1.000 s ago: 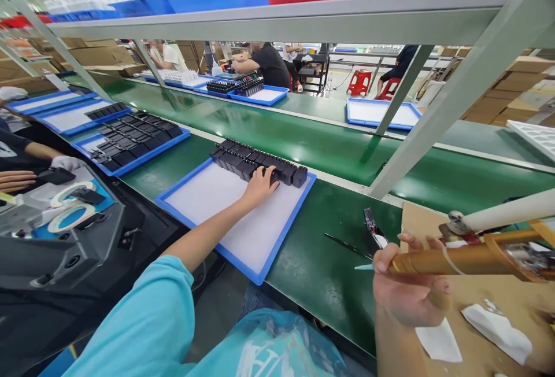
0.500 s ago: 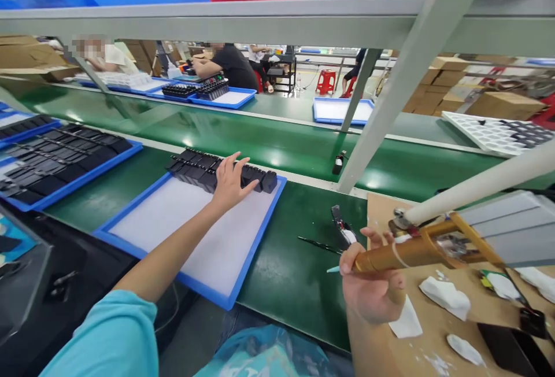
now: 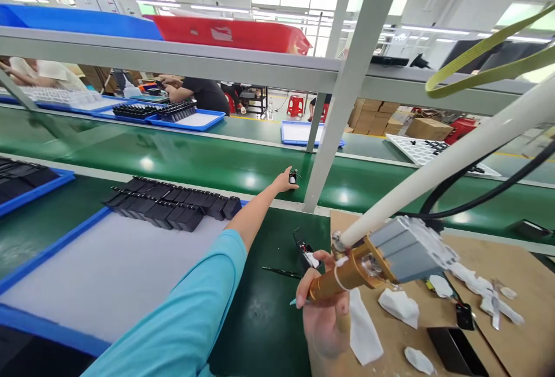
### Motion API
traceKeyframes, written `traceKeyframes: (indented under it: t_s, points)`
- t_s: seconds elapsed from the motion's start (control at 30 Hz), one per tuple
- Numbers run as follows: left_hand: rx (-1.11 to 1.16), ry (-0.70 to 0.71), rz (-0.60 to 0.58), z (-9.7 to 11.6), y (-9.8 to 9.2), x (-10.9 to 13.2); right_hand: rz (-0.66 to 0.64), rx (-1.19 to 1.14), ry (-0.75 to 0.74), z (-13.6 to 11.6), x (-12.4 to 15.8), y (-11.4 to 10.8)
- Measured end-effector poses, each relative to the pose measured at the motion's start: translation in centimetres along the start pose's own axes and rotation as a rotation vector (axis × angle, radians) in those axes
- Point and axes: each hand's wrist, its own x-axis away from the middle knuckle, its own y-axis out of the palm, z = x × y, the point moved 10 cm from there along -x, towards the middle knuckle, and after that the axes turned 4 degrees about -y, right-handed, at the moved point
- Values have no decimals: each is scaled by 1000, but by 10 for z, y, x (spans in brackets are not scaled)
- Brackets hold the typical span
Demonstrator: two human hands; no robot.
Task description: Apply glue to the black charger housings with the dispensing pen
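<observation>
My left hand (image 3: pixel 284 182) is stretched far forward onto the green conveyor belt (image 3: pixel 195 160), fingers closed on a small black part (image 3: pixel 293 176). My right hand (image 3: pixel 323 307) grips the gold barrel of a dispensing tool (image 3: pixel 347 276) with a grey body and a white hose (image 3: pixel 442 169); its thin tip points left over the green mat. Two rows of black parts (image 3: pixel 173 203) stand at the far end of the blue tray (image 3: pixel 39 267) with its white liner. A black part (image 3: pixel 306 250) and tweezers (image 3: pixel 280 273) lie just left of my right hand.
A brown cardboard sheet (image 3: pixel 477 302) at the right carries white scraps and a small black box (image 3: pixel 451 351). A grey post (image 3: pixel 342 99) rises from the bench edge to a shelf (image 3: pixel 173 59) with blue and red bins. Other people work at trays across the belt.
My left hand left the row of black parts in the tray and reached forward to the small part on the belt. The view swung right and closer to the bench; my right hand kept the tool.
</observation>
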Motion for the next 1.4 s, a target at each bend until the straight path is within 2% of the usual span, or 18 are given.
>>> traceKeyframes:
  t_s: [0.1, 0.2, 0.27, 0.33, 0.4, 0.5, 0.6, 0.67, 0.77, 0.93, 1.1, 1.3, 1.4]
  points:
    - [10, -10, -16, -1, -7, 9, 2, 18, 17, 2, -1, -1]
    - [9, 25, -43, 1, -27, 47, -15, -9, 65, 1, -1, 2]
    - [17, 63, -66, 4, -44, 92, -8, -25, 90, 0, -1, 3]
    - [55, 137, -121, 11, -54, 151, 1, -41, 106, -2, 0, 4]
    - [86, 169, -178, 15, -56, 215, -2, -67, 108, -4, 1, 6]
    - [136, 121, -288, 7, -40, 296, -5, -93, 108, -5, 1, 6]
    - [186, 34, -366, -8, -13, 343, -2, -114, 101, -5, -1, 5]
    - [219, -7, -350, -17, -1, 356, -11, -124, 93, -5, -2, 5]
    - [307, -52, -333, -22, 13, 364, -17, -111, 97, -3, -2, 4]
    - [482, -72, -402, -9, 28, 374, 1, -75, 87, -2, -3, 2]
    - [481, -75, -463, 1, 33, 382, 0, -83, 63, -6, -4, 4]
    - [494, -142, -304, -6, 23, 391, -3, -54, 80, -5, -5, 4]
    - [501, -159, -239, -9, 24, 400, -1, -49, 99, -3, -5, 3]
